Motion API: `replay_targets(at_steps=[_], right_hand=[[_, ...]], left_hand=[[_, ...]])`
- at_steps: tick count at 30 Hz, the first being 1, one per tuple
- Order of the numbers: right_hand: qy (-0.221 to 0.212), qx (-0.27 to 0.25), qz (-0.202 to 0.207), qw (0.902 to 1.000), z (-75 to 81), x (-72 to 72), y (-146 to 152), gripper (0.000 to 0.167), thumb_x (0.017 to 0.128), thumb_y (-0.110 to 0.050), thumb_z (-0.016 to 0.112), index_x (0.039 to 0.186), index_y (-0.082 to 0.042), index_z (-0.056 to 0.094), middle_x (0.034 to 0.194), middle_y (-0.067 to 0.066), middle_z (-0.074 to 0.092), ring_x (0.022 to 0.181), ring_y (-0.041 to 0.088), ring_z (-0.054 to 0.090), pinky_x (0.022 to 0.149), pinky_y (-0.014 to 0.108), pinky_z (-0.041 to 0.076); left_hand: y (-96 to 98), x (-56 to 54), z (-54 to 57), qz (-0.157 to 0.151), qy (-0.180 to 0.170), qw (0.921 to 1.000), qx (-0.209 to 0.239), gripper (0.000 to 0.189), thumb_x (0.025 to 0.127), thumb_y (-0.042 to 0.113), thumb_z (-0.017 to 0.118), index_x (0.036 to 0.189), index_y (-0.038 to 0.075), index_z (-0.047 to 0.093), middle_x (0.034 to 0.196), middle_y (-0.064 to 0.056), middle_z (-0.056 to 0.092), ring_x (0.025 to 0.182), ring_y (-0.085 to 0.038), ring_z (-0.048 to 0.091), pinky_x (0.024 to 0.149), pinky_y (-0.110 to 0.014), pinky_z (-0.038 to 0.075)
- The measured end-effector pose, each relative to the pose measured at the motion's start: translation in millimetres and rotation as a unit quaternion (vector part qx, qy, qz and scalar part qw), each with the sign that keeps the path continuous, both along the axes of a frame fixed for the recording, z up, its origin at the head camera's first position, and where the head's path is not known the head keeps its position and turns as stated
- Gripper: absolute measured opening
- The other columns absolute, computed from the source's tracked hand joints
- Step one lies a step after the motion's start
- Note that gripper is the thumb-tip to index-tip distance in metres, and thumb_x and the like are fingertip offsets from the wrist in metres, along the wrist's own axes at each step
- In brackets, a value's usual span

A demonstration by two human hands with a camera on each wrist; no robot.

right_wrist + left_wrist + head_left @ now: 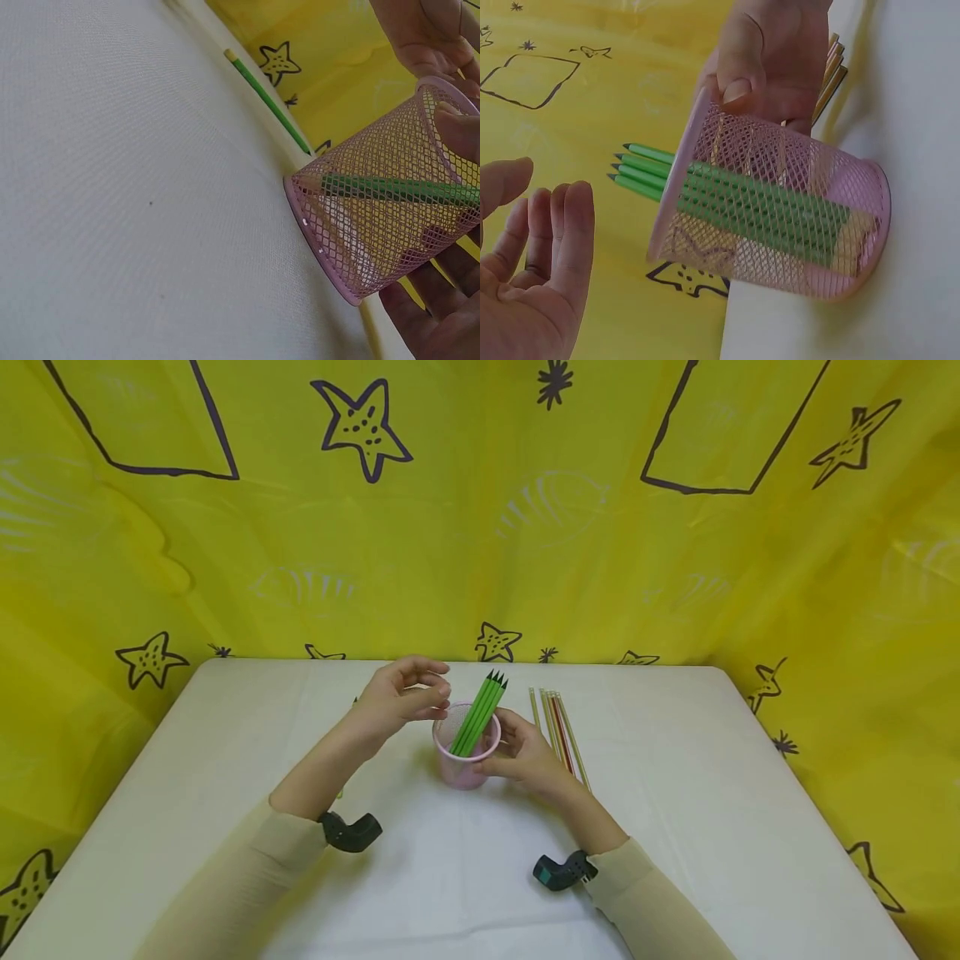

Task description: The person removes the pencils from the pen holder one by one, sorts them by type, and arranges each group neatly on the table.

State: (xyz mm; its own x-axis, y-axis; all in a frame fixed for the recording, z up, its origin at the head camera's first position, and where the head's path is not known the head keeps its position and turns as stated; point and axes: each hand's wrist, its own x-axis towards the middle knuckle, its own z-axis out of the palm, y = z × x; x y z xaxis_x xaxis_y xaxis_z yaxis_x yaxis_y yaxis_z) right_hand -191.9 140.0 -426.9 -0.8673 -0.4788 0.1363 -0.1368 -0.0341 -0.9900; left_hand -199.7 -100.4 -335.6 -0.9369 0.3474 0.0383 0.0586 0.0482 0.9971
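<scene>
A pink mesh pencil cup [462, 774] stands near the middle of the table, holding several green pencils [480, 717] that lean together, dark tips up. My right hand [529, 760] grips the cup at its right side, thumb near the rim. Just left of the rim is my left hand [401, 695], its fingers loosely bent and nothing between them. The left wrist view shows the left hand [536, 277] apart from the cup [772, 202] and the pencil tips. Whether the cup's base touches the table, I cannot tell.
Several gold-toned pencils and a red one [561, 735] lie on the white table [465, 877] right of the cup. A single green pencil [268, 103] lies left of it, mostly behind my left arm in the head view. A yellow patterned curtain [450, 527] hangs behind.
</scene>
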Motion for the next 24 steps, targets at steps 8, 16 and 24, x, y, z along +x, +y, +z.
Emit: replay_targets(at_steps=[8,16,24], right_hand=[[0.009,0.002,-0.001,1.0000,0.4,0.2,0.0,0.082,0.074,0.006,0.080,0.146,0.000,0.041,0.144,0.021,0.052,0.133,0.037,0.050,0.114,0.048,0.039],[0.012,0.007,-0.004,0.9999,0.4,0.7,0.7,0.081,0.075,0.006,0.080,0.146,-0.001,0.042,0.143,0.021,0.052,0.132,0.034,0.051,0.113,0.043,0.041],[0.021,0.010,0.002,0.9997,1.1,1.0,1.6,0.079,0.077,0.002,0.081,0.146,-0.002,0.043,0.144,0.017,0.053,0.133,0.034,0.050,0.114,0.045,0.040]], left_hand=[[23.0,-15.7,-6.5,-0.008,0.026,0.9995,-0.012,0.040,0.093,0.008,0.068,0.131,0.006,0.056,0.122,-0.014,0.062,0.110,-0.037,0.065,0.090,-0.038,0.059],[40.4,-27.5,-8.5,-0.008,0.031,0.9981,-0.053,0.039,0.093,0.011,0.069,0.130,0.008,0.057,0.124,-0.015,0.065,0.111,-0.029,0.066,0.091,-0.037,0.059],[46.9,-33.5,-7.6,-0.024,0.027,0.9937,-0.106,0.037,0.094,0.010,0.068,0.129,0.009,0.058,0.120,-0.013,0.069,0.103,-0.026,0.070,0.081,-0.036,0.061]])
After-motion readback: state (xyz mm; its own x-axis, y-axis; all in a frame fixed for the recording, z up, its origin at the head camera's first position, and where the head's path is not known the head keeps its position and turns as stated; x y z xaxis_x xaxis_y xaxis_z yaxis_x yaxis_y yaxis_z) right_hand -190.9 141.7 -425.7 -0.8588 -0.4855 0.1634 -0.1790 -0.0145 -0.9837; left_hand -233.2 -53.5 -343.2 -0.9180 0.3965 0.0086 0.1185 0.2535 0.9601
